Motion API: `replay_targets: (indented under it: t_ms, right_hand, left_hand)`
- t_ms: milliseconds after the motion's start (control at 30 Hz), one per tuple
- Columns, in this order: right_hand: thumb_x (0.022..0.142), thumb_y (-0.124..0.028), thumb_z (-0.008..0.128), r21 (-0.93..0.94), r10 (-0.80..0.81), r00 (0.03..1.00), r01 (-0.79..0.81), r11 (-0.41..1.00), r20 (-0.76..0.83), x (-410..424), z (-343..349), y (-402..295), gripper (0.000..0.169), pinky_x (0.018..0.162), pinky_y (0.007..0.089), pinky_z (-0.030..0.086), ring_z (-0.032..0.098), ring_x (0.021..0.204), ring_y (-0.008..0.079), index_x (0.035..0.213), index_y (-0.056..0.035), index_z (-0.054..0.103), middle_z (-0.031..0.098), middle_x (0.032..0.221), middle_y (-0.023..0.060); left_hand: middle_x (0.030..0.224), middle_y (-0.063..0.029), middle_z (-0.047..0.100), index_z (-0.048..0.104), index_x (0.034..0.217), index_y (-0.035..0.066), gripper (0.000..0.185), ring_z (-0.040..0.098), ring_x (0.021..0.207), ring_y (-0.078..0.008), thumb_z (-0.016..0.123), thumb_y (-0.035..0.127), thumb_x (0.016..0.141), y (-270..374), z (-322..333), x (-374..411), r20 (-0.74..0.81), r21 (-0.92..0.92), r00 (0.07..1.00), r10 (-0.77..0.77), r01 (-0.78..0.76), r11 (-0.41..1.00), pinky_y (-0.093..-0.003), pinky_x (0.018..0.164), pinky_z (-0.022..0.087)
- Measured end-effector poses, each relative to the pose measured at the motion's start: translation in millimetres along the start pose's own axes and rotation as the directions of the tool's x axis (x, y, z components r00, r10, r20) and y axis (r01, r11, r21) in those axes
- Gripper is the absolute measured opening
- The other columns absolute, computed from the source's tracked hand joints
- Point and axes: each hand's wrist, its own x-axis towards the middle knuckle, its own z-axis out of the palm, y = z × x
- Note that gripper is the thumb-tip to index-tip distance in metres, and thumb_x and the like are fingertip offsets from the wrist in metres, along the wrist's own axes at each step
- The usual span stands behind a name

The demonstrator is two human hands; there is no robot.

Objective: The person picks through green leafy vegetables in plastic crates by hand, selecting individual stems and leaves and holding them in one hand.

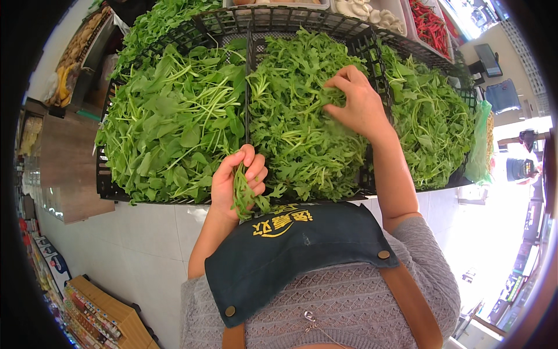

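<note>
My left hand (237, 181) is closed around a small bunch of leafy greens (242, 195), whose lobed leaves hang down in front of my apron. Over the middle black plastic crate my right hand (358, 99) pinches some lobed leaves between thumb and fingers, at the right side of a heap of lobed leafy greens (301, 126). Whether those leaves are loose from the heap, I cannot tell. To the left lies a heap of smooth-leaved greens (174, 118) with pale stems. A third heap of greens (429, 118) fills the crate on the right.
Behind the crates stand a white tub of oyster mushrooms (370, 15) and a tub of red chillies (429, 28). Black crate walls (248, 87) separate the heaps. A green plastic bag (481, 144) hangs at the right end. Another person (521, 163) is far right.
</note>
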Motion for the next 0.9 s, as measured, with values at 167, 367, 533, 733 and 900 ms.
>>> replay_targets:
  t_ms: [167,367,533,733,900]
  right_hand:
    - [0.072,-0.005,0.066,0.449,0.29,0.953,-0.224,0.865,-0.082,11,-35,-5,0.015,0.065,0.0237,0.046,0.057,0.075,0.0088,0.085,-0.0047,0.061,0.062,0.08,0.0012]
    - [0.076,-0.003,0.065,0.687,0.276,0.81,0.201,0.699,-0.518,46,-60,6,0.023,0.068,0.0249,0.048,0.059,0.079,0.0126,0.097,-0.0015,0.058,0.062,0.088,0.006]
    - [0.076,0.001,0.059,0.61,0.118,0.845,0.272,0.744,-0.522,88,-49,-3,0.034,0.066,0.0225,0.046,0.055,0.08,0.0098,0.109,0.0006,0.052,0.055,0.095,0.0039]
    - [0.073,-0.019,0.066,-0.017,-0.007,0.967,0.002,1.0,-0.256,83,-14,30,0.046,0.081,0.0359,0.046,0.055,0.1,0.0248,0.117,-0.0162,0.054,0.054,0.112,0.0097]
    - [0.076,-0.036,0.067,-0.077,0.321,0.946,-0.317,0.945,0.037,53,15,37,0.058,0.088,0.0408,0.045,0.051,0.108,0.0306,0.127,-0.0153,0.045,0.048,0.117,0.0198]
  left_hand:
    - [0.065,-0.001,0.039,0.039,0.078,0.009,0.019,0.031,0.051,-0.0087,0.041,0.022,0.091,0,-1,-3,-0.017,0.005,1.0,0.019,-0.019,1.0,-0.0212,0.041,0.027]
    - [0.065,-0.001,0.04,0.04,0.078,0.009,0.019,0.031,0.052,-0.0086,0.042,0.023,0.091,-2,3,1,-0.031,0.034,1.0,-0.003,0.004,0.999,-0.021,0.041,0.027]
    - [0.065,-0.0005,0.038,0.038,0.078,0.009,0.019,0.029,0.051,-0.0082,0.041,0.021,0.092,1,3,1,-0.004,0.029,1.0,0.0,0.0,1.0,-0.0205,0.04,0.025]
    - [0.065,-0.0009,0.038,0.038,0.078,0.008,0.019,0.029,0.051,-0.0084,0.041,0.021,0.092,2,3,0,0.021,0.011,1.0,0.01,-0.011,1.0,-0.0207,0.04,0.026]
    - [0.065,-0.0012,0.038,0.038,0.078,0.008,0.02,0.029,0.05,-0.0087,0.041,0.021,0.092,-1,3,0,-0.018,0.019,1.0,0.007,-0.006,1.0,-0.0211,0.04,0.026]
